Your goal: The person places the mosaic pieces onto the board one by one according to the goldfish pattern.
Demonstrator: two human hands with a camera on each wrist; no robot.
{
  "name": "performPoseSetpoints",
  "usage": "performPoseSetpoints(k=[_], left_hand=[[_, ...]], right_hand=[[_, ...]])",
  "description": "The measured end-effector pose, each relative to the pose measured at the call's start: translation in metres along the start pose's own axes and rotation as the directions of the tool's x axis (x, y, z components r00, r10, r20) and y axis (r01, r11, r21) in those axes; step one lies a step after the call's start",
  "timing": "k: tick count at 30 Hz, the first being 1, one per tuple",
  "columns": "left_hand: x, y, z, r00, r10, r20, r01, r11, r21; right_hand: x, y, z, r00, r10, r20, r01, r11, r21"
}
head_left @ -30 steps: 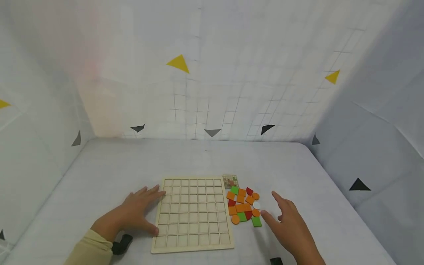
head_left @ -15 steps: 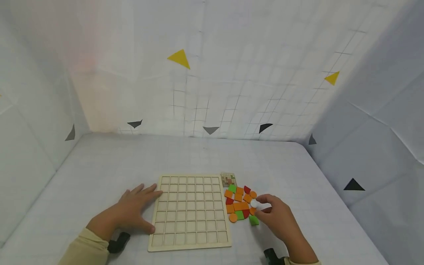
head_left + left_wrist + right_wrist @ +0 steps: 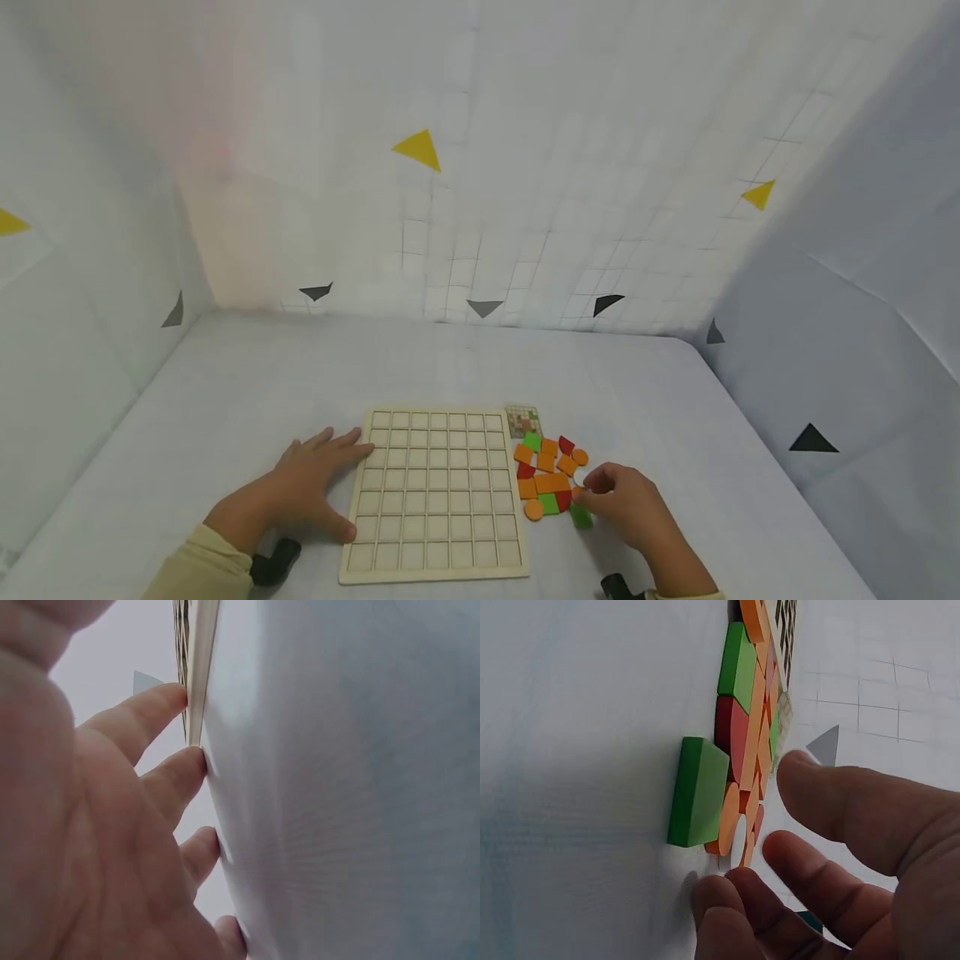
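My left hand (image 3: 307, 483) lies at the left side of a pale wooden grid board (image 3: 435, 576). Its spread fingers are right at the board's edge (image 3: 199, 675) in the left wrist view. Over the right side of a cluster of flat coloured pieces is my right hand (image 3: 626, 504), thumb and index finger apart with nothing between them in the right wrist view. Closest to its fingertips are a white disc (image 3: 738, 841), an orange disc (image 3: 727, 819) and a green square (image 3: 699, 791). In the head view the fingers partly cover the discs.
Orange squares (image 3: 552, 482), red quarter-round pieces (image 3: 566, 444) and more green squares (image 3: 532, 442) lie right of the board. A small patterned card (image 3: 523, 422) sits by its top right corner. White cloth walls (image 3: 465, 208) surround the white table (image 3: 337, 358).
My right hand has moved left onto the pieces, its thumb and fingers drawing closer together near the white disc. The left hand stays at the board's edge. The head view has shifted slightly.
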State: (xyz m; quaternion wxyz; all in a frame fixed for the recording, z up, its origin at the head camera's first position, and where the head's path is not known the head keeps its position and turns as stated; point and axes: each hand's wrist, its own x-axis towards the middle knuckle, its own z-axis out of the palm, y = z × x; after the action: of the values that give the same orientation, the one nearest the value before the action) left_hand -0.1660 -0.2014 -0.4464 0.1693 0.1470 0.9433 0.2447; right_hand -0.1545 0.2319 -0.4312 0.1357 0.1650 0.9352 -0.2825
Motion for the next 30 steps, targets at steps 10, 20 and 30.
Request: performPoseSetpoints(k=[10,20,30], left_hand=[[0.0,0.002,0.003,1.0,-0.004,0.001,0.004,1.0,-0.031],[0.003,-0.003,0.003,1.0,0.008,-0.023,-0.009,0.999,-0.032],[0.001,-0.005,0.004,0.999,0.028,-0.027,-0.03,0.998,-0.058]], right_hand=[[0.009,0.0,0.011,1.0,-0.008,0.005,0.008,1.0,0.009],[0.005,-0.007,0.011,1.0,0.017,-0.018,-0.017,1.0,0.007],[0.0,-0.014,0.02,0.999,-0.008,-0.052,0.003,0.995,-0.104]])
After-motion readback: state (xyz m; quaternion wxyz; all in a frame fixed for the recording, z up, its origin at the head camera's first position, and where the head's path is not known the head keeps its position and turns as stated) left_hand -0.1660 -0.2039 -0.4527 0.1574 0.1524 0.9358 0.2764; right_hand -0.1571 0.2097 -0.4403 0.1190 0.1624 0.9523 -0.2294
